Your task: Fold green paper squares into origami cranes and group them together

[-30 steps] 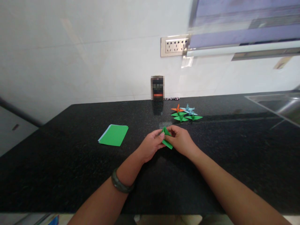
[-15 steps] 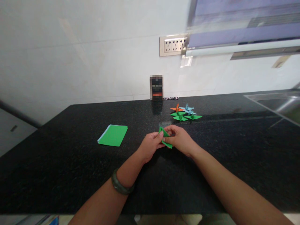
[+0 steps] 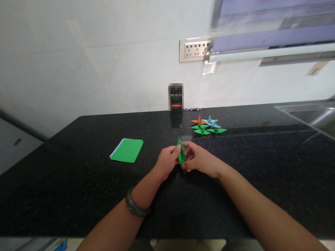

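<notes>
A small folded piece of green paper (image 3: 180, 156) stands on edge just above the black counter (image 3: 78, 195), pinched between both hands. My left hand (image 3: 167, 162) grips its left side with thumb and fingertips closed. My right hand (image 3: 200, 160) closes on its right side, fingers curled around it. A dark bangle sits on my left wrist. A stack of green paper sheets (image 3: 127, 150) lies flat to the left of my hands.
Several finished folded paper figures (image 3: 208, 126), green, orange and light blue, sit behind my hands. A small dark object (image 3: 176, 97) leans against the white wall. A socket strip (image 3: 195, 50) is on the wall. A metal sink (image 3: 309, 116) lies at the far right.
The green folded paper has turned from lying slantwise to standing narrow and upright between my fingers. Both hands shifted slightly toward me.
</notes>
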{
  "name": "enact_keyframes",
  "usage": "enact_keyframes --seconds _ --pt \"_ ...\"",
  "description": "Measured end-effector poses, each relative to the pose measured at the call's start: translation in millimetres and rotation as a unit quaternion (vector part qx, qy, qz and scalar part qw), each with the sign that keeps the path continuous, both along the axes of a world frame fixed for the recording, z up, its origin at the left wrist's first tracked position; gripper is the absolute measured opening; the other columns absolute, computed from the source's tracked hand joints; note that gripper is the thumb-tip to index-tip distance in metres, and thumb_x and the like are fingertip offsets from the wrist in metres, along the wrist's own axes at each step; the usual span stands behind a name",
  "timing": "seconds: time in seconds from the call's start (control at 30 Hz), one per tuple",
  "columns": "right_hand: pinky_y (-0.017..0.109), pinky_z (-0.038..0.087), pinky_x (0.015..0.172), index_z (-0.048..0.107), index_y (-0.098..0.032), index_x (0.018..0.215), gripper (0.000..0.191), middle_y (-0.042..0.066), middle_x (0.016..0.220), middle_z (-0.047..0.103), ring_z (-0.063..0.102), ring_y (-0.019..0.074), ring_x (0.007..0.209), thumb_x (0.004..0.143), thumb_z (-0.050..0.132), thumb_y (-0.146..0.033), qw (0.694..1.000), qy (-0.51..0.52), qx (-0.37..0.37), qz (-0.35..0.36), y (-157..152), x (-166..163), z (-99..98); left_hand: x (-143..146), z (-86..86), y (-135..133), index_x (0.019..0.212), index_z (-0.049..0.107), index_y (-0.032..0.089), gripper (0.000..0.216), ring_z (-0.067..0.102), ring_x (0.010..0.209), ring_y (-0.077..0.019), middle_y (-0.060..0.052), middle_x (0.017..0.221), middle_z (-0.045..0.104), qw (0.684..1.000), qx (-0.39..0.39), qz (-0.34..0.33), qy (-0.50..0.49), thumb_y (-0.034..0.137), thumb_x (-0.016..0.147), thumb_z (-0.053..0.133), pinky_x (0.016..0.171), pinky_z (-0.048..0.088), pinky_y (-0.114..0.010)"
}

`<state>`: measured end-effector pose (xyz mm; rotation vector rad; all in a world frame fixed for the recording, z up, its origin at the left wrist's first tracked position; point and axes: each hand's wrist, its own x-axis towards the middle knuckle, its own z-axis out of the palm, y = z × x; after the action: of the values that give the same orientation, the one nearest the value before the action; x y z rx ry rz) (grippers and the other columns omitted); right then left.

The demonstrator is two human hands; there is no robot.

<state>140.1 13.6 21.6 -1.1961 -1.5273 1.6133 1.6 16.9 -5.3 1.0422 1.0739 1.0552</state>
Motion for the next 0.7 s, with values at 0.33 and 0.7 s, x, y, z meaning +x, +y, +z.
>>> enact_keyframes --seconds 0.33,0.7 --pt "0.017 0.046 0.042 0.061 -0.015 0.084 0.020 -0.004 0.059 0.052 0.052 0.0063 0.048 0.074 0.061 -0.032 0.997 0.004 0.049 -0.067 10 -1 -5.6 0 1.9 -1 0.062 0.061 0.015 0.033 0.049 0.047 -0.0126 -0.001 0.052 0.056 0.993 0.061 -0.002 0.097 0.046 0.072 0.059 0.046 0.038 -0.024" --pt "0.017 0.046 0.039 0.055 -0.016 0.094 0.035 -0.005 0.056 0.059 0.049 0.0041 0.038 0.066 0.072 -0.029 0.990 0.114 -0.076 -0.035 13 4 -10.5 -3 -1.5 1 0.064 0.057 0.015 0.040 0.052 0.045 -0.0128 -0.001 0.052 0.057 0.980 0.098 0.012 0.175 0.050 0.079 0.045 0.046 0.039 -0.024"
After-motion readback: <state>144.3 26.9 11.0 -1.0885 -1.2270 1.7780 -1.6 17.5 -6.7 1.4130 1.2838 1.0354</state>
